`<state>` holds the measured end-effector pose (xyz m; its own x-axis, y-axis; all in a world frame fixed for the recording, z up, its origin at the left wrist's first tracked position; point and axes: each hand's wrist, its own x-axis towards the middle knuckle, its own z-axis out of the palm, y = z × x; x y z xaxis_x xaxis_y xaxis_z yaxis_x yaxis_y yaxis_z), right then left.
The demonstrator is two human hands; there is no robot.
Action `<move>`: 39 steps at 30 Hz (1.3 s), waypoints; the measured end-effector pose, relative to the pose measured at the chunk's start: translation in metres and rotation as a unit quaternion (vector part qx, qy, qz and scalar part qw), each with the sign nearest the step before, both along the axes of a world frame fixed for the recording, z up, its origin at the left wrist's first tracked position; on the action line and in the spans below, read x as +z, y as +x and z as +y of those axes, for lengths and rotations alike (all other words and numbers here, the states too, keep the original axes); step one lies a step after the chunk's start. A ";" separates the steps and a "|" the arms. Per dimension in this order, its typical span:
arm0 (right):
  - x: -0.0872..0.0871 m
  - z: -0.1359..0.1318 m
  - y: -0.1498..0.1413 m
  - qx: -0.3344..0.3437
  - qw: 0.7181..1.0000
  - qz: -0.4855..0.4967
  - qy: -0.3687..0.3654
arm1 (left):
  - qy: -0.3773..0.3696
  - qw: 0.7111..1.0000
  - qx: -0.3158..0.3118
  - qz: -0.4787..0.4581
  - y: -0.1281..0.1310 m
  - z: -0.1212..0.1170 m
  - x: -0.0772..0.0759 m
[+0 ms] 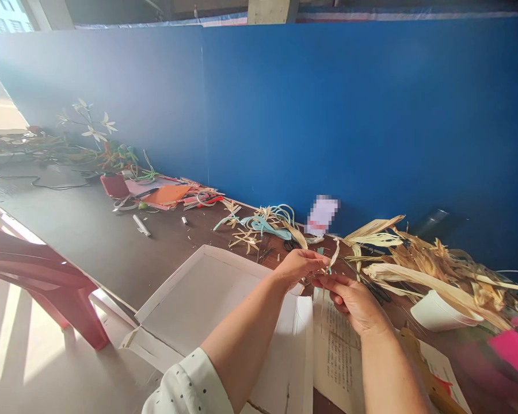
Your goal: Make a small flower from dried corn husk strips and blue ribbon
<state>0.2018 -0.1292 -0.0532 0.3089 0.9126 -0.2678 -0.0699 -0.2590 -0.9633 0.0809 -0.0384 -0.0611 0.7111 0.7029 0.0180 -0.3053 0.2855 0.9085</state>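
Bright light reaches you from the left, hazing the panel (133, 103) and striping the floor (37, 348). You get the card (322, 214) pixelated and blur at lower right.

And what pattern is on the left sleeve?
Dark dots on a pale sleeve, seen best in the head view.
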 end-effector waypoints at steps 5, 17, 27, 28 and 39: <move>0.000 -0.001 0.000 0.005 1.000 -0.008 -0.007 | 0.027 1.000 0.013 0.009 -0.002 0.000 0.002; -0.002 0.000 0.004 0.022 0.991 0.125 0.037 | -0.015 1.000 0.021 -0.003 0.002 0.001 -0.001; -0.002 0.000 0.005 0.019 0.988 0.150 0.038 | 0.016 1.000 0.010 -0.008 0.001 -0.001 0.000; -0.003 0.000 0.005 0.016 0.988 0.146 0.037 | 0.012 1.000 0.013 -0.009 0.001 -0.001 0.000; -0.010 0.005 0.005 -0.094 0.994 -0.008 0.060 | 0.032 0.998 0.025 0.045 0.008 0.000 -0.007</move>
<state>0.2071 -0.1237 -0.0631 0.4802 0.8637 -0.1533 -0.0907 -0.1250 -0.9880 0.0887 -0.0387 -0.0685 0.6761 0.7368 0.0022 -0.2344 0.2122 0.9487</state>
